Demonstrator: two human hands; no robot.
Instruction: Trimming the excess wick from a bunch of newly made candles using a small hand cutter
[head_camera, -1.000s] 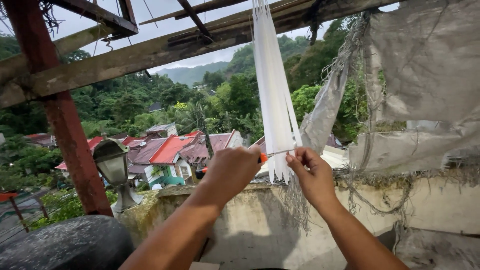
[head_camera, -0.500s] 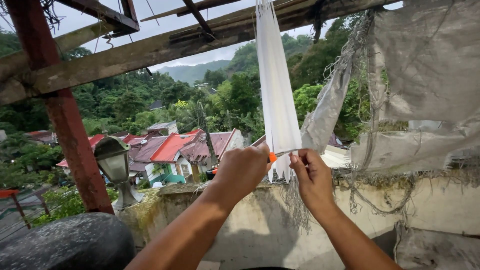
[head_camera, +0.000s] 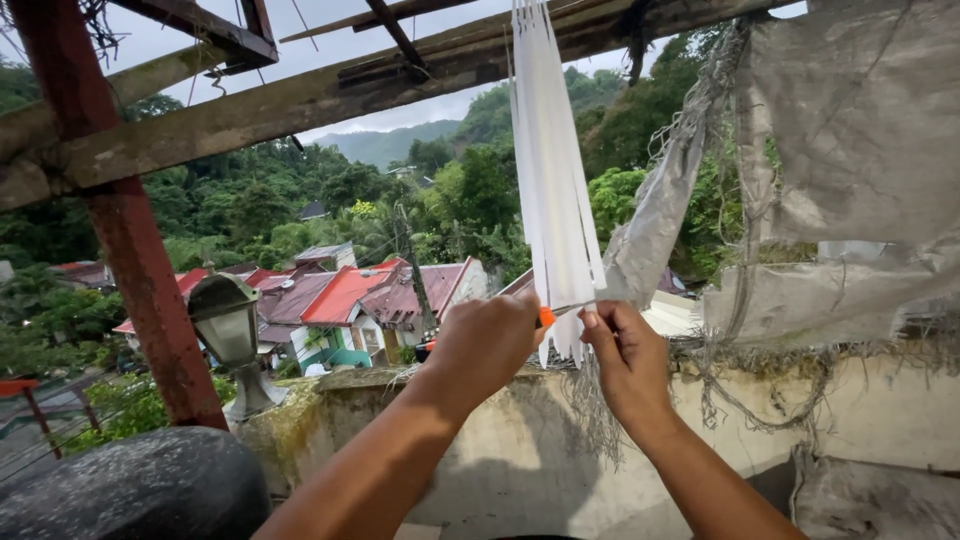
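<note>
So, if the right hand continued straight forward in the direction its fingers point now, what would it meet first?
The right hand points up and slightly left, with its fingertips already at the lower ends of the hanging white strips. It would probably press into those strips first. The orange-handled tool in the left hand is close beside them; depth is unclear.

White strip bundle (head_camera: 552, 190) hanging vertical from beam; orange-handled tool (head_camera: 545, 317) at lower end.
</note>
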